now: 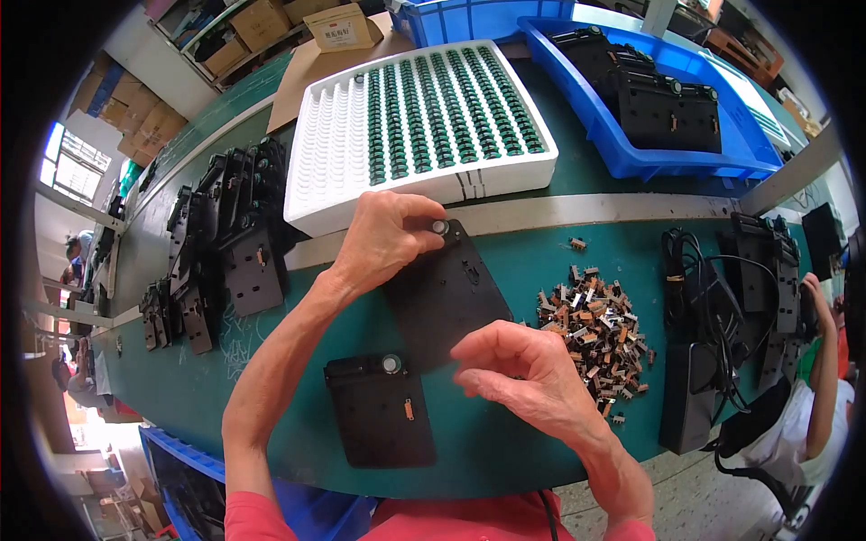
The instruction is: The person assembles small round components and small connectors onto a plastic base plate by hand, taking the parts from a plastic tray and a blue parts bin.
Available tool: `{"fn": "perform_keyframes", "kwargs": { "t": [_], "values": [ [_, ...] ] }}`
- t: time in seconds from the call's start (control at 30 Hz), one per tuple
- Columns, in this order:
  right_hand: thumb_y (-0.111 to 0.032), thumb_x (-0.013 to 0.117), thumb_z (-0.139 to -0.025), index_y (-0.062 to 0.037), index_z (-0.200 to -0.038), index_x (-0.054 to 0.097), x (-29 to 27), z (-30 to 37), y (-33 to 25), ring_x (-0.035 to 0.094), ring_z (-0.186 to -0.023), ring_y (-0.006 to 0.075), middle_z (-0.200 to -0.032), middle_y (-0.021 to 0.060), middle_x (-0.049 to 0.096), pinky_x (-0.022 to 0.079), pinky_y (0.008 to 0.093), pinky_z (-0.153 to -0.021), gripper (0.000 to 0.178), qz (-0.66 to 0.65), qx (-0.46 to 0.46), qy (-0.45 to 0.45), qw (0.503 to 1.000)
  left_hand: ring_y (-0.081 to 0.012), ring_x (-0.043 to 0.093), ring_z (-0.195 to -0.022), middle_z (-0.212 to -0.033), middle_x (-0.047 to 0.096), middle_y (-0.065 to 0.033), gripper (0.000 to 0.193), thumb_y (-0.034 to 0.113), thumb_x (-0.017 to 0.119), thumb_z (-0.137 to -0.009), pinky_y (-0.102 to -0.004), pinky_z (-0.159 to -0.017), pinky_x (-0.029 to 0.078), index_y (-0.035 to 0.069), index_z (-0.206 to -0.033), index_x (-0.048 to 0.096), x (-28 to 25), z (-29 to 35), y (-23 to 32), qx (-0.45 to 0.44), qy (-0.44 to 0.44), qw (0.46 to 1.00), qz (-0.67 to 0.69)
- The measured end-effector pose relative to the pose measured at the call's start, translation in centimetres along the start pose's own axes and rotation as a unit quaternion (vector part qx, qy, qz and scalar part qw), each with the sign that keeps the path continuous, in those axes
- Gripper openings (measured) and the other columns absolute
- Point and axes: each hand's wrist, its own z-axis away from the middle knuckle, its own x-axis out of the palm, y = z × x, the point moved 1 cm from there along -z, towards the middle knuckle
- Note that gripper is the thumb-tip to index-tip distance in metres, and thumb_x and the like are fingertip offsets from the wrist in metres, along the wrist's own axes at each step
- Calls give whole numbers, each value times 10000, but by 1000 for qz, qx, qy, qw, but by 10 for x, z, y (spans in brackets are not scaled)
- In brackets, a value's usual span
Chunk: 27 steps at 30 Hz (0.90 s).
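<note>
My left hand (390, 236) pinches a small round silver-faced part (440, 227) at the upper corner of a flat black plastic panel (444, 293). The panel lies tilted on the bench and has small cutouts. Over its lower right edge is my right hand (528, 365), with fingers curled toward the thumb; whatever they hold is hidden. A second black panel (374, 419) lies nearer me, with a round silver part (391, 364) at its top and a small slide switch (409, 409) on its face. To the right of my right hand spreads a pile of small slide switches (595, 329).
A white foam tray (316, 162) with rows of green-and-black round parts stands behind my hands. Black panels (253, 261) are stacked at left, and more fill a blue bin (613, 153) at back right. Black cables and an adapter (690, 397) lie right, near another person's arm (821, 361).
</note>
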Motion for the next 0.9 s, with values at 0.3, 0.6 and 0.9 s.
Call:
{"fn": "perform_keyframes", "kwargs": {
  "t": [0.3,0.6,0.9],
  "values": [
    [-12,627,-858,29,-1047,617,1,0,0,646,-772,94,-855,55,669,522,237,-697,194,9,7,-5,1000,-120,660,-739,-825,702,-87,259,-60,726,-681,-246,-698,551,-40,-939,712,1,-1,-1,18,12,1000,0],
    [-17,630,-851,28,-1039,617,1,2,-1,646,-769,96,-853,54,670,520,238,-697,194,6,2,-7,1000,-122,656,-739,-838,701,-99,281,-56,732,-665,-248,-686,546,-39,-945,714,-2,-5,10,-28,-15,998,-49],
    [-29,662,-836,23,-1029,631,2,2,-1,652,-784,101,-855,59,677,521,236,-700,201,5,13,-5,1000,-112,617,-751,-817,670,-48,235,-53,707,-710,-239,-693,514,-36,-944,708,0,5,-3,41,19,999,0]
  ]
}}
